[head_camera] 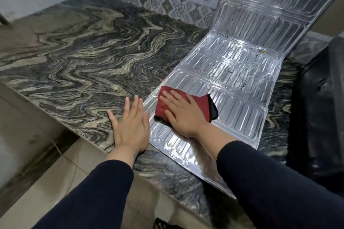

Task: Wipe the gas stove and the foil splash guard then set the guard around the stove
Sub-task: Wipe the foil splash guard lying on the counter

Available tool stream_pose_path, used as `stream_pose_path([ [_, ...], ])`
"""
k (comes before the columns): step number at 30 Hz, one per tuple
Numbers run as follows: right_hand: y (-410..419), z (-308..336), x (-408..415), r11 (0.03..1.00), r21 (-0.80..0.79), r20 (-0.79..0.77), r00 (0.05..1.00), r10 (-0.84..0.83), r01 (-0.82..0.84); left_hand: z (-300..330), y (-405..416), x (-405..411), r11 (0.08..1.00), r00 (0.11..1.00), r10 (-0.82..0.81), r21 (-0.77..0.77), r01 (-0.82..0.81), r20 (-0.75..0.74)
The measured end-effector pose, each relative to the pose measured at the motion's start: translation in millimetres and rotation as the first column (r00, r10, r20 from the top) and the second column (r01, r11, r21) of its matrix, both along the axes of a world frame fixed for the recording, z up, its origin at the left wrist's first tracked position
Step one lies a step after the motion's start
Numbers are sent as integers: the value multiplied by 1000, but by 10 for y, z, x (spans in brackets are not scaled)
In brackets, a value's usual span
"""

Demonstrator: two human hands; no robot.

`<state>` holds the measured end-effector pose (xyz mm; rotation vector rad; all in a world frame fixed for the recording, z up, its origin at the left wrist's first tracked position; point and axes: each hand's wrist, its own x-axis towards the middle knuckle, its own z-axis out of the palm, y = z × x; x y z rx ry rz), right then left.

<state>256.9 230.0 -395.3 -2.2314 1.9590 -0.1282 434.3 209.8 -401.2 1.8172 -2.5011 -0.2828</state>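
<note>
The silver foil splash guard [232, 72] lies unfolded on the marbled counter, its far panels propped up against the tiled wall. My right hand [183, 115] presses flat on a red cloth with black edging [165, 106], which rests on the guard's near panel. My left hand [130, 126] lies flat with fingers spread on the counter, its fingertips at the guard's left edge. At the right edge sits the black gas stove [316, 117], only partly in view.
The dark swirled stone counter [83, 57] stretches left and back to a patterned tile wall [158, 0]. Its front edge runs diagonally below my hands, with tiled floor [74, 173] beneath.
</note>
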Motion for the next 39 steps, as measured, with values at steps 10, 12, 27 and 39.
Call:
stream_pose_path([
  [10, 406, -5, -1018, 931, 31, -48, 931, -361, 363, 60, -44, -63, 998, 991, 62, 10, -64, 120],
  [12, 408, -21, -914, 924, 24, -45, 923, -381, 383, 121, -82, -223, 995, 994, 93, -44, -91, 54],
  [27, 690, -31, -465, 934, 21, 1, 934, -357, 357, -78, -501, -1039, 997, 997, -60, -43, 58, -45],
  [39, 851, 8, 245, 981, 44, 52, 981, -189, 186, -112, -425, -220, 993, 994, -100, -64, 103, 53],
])
